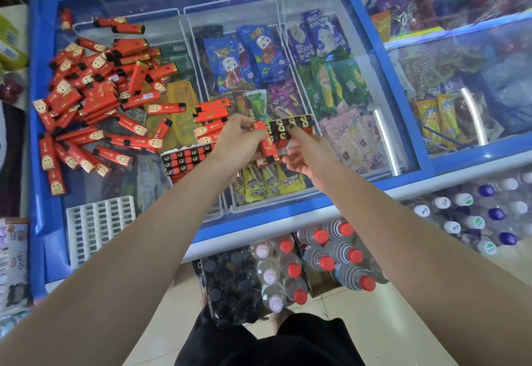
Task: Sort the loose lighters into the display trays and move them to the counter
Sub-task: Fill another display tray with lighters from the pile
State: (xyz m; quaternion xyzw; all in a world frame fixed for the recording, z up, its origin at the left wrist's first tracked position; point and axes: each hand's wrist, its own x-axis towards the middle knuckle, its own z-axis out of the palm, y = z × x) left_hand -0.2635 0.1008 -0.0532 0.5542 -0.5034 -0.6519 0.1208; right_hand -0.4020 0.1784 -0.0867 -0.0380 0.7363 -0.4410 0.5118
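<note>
Both bare forearms reach up from the bottom of the frame to its middle, where the left hand pinches a single red lighter between curled fingers, and the right hand grips the near edge of a display tray partly filled with upright lighters, index finger laid across their tops. Loose red lighters lie heaped on the glass lid of the blue chest freezer in the left half of the frame, with a second filled tray just left of the left wrist. An empty white grid tray sits at lower left, and bottled drinks stand on the floor below.
</note>
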